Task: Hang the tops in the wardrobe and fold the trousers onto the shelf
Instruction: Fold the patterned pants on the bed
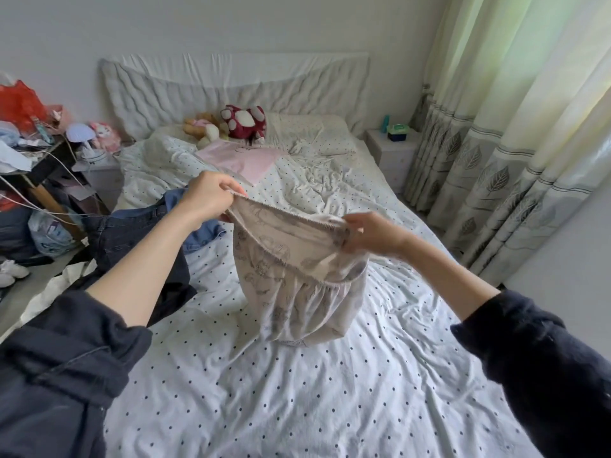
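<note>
Two hands hold pale printed trousers [291, 269] up over a dotted bed [330, 391]. The left hand [206, 200] and right hand [370, 234] each pinch the elastic waistband, stretching it between them while the fabric hangs to the sheet.

Both hands [208, 196] [370, 233] raised apart, fingers pinched.

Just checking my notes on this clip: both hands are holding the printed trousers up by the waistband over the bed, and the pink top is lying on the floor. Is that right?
Not quite. The head view shows the pink top lying on the bed, near the stuffed toys, not on the floor. The rest holds: the left hand and right hand hold the printed trousers up by the waistband.
</note>
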`<action>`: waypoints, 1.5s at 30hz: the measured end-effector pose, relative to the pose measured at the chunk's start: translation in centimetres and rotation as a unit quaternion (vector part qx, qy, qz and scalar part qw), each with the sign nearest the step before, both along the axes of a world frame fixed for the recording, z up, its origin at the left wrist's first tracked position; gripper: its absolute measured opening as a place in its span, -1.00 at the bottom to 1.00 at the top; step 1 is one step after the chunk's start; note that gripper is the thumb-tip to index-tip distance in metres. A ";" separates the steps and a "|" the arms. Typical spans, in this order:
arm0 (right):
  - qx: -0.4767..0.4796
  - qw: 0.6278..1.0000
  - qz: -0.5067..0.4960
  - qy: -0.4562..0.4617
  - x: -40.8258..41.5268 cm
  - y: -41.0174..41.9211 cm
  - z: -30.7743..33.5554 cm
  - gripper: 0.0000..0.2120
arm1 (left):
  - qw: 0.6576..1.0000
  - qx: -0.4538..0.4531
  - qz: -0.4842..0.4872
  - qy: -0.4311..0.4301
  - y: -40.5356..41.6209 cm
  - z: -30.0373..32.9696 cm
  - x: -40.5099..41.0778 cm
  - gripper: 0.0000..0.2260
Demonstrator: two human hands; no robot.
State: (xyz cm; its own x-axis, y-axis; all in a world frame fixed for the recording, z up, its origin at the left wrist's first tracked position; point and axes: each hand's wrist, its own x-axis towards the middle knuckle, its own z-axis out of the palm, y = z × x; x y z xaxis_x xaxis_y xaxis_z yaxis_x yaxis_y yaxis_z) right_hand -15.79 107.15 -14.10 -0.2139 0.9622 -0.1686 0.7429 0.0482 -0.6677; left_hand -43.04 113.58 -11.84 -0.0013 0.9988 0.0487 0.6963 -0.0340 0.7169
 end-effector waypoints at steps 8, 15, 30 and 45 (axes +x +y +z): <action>0.246 0.910 -0.269 -0.197 3.1 4.8 6.1 -0.74 | 0.993 0.112 0.032 -0.008 2.0 6.3 2.9 -0.67; 0.167 0.927 -0.330 -0.063 5.6 6.0 11.5 -0.77 | 0.982 0.132 0.108 -0.075 3.5 10.2 2.9 -0.71; 0.174 0.837 -0.423 0.301 8.6 8.1 21.6 -0.86 | 0.950 -0.088 -0.299 -0.029 2.0 16.0 6.0 -0.79; -0.016 0.903 -0.406 0.139 18.3 0.3 18.6 -0.76 | 0.988 0.104 -0.073 -0.083 4.0 16.8 13.5 -0.88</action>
